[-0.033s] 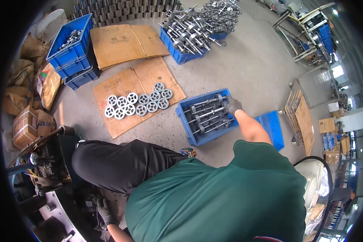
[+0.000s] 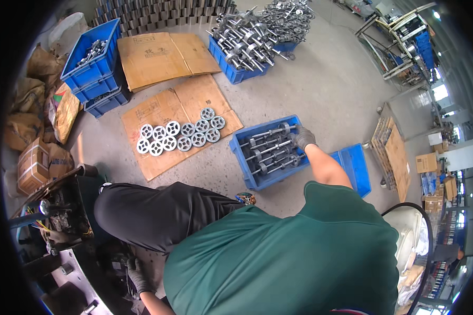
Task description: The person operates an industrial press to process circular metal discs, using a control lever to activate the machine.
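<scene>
My right hand (image 2: 304,138), in a grey glove, reaches over the right end of a blue bin (image 2: 253,178). Inside the bin lie several metal shafts (image 2: 270,148) with round collars, roughly side by side. The hand's fingers curl at the shaft ends; what exactly they grip is hidden. Low on the left, my left hand (image 2: 136,276), also gloved, touches or rests beside a dark part of a machine (image 2: 79,273). Its fingers blend into the dark part. Several spoked metal wheels (image 2: 185,143) lie flat on a cardboard sheet (image 2: 157,167) left of the bin.
Stacked blue bins (image 2: 92,79) with small metal parts stand at the far left, beside more cardboard (image 2: 157,60). Farther off, another bin (image 2: 240,76) is heaped with shafts. Right of my arm lies a blue bin or lid (image 2: 358,165). Wooden boards (image 2: 391,149) lean at the right.
</scene>
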The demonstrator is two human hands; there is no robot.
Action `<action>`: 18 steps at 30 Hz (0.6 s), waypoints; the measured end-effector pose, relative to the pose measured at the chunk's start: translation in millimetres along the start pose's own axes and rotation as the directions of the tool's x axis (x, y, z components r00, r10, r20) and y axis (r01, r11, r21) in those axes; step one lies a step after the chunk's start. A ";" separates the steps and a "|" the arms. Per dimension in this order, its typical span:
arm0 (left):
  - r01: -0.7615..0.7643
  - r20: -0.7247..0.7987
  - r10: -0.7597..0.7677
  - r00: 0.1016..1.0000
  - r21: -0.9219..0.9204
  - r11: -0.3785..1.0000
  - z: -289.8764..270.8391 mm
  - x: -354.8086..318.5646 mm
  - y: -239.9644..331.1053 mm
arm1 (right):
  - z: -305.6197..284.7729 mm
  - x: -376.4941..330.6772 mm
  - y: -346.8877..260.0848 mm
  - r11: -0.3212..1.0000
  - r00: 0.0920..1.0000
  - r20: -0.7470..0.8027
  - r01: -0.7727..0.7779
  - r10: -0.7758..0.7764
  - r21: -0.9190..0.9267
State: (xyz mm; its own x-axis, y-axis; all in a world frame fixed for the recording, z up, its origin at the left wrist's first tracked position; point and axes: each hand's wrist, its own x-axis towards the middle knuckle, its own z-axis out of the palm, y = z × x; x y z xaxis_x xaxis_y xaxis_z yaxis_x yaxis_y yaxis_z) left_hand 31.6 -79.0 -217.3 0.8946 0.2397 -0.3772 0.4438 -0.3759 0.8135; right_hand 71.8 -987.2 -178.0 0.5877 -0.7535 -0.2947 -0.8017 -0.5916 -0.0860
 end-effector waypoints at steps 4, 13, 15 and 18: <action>-0.023 -0.015 0.024 1.000 0.022 0.999 1.4 -5.3 9.3 | 41.8 -3.8 -20.4 0.991 0.998 -0.039 -0.041 0.046 0.128; -0.345 -0.380 0.348 0.857 0.078 0.935 -56.9 -72.6 126.3 | 150.3 -65.2 -242.1 0.643 0.788 -0.151 0.583 -0.597 0.496; -0.411 -0.594 0.398 0.698 0.122 0.903 -96.9 -120.5 147.5 | 141.0 -77.2 -339.8 0.567 0.674 -0.108 0.688 -0.731 0.452; -0.337 -0.862 0.222 0.456 0.064 0.939 -139.8 -212.5 134.7 | 105.2 -125.0 -483.7 0.027 0.324 -0.251 0.659 -0.912 0.752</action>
State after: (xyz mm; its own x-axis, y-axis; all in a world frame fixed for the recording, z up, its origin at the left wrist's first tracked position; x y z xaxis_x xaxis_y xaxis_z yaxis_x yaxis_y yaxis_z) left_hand -106.2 -55.4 34.3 0.4606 0.7971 0.3905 0.1193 -0.4916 0.8626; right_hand 374.7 -576.7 -199.7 0.9492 0.2235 0.2214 0.2826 -0.2968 -0.9122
